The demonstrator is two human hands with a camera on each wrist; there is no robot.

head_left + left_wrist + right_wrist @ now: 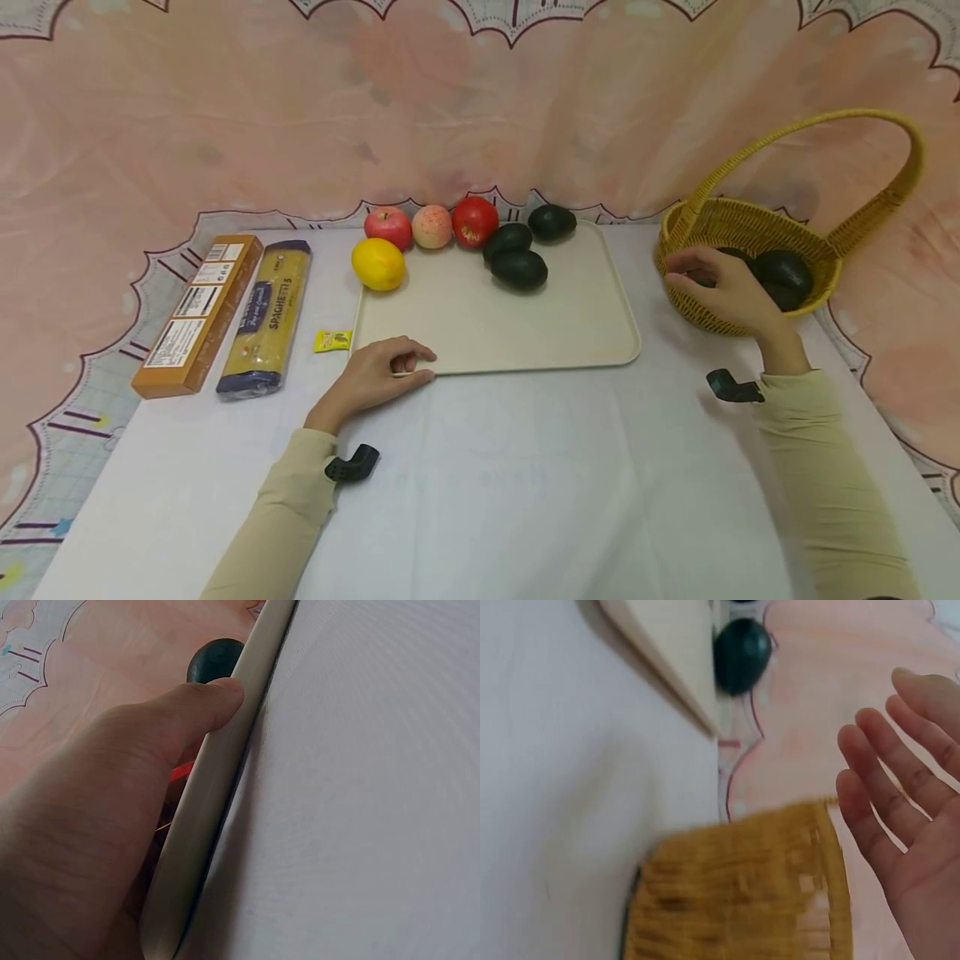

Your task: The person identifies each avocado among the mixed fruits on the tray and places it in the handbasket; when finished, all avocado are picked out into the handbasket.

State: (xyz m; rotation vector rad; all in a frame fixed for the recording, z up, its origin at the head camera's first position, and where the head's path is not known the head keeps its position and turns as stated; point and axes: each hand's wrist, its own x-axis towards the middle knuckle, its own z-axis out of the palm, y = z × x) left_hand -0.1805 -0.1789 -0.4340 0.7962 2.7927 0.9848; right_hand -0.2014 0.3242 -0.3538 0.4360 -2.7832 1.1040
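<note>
My left hand [373, 372] rests on the near left edge of a cream tray [577, 333]. In the left wrist view its thumb [217, 701] lies along the tray rim, while the fingers are mostly hidden behind the rim. Over the left side of a wicker basket [757, 217] is my right hand [723, 287], with relaxed fingers. The right wrist view shows this palm [930, 877] bare, beside the basket wall [735, 892]. Dark green avocados [783, 277] lie in the basket, partly covered by the hand. Three more avocados [519, 269] sit toward the tray's back.
Along the tray's back left are a lemon [378, 264], an apple [387, 227], a peach [432, 227] and a pomegranate [475, 222]. Left of it lie a small yellow packet [332, 341], a spaghetti pack [266, 321] and an orange-brown box [197, 317]. The basket's tall handle [817, 125] arches up.
</note>
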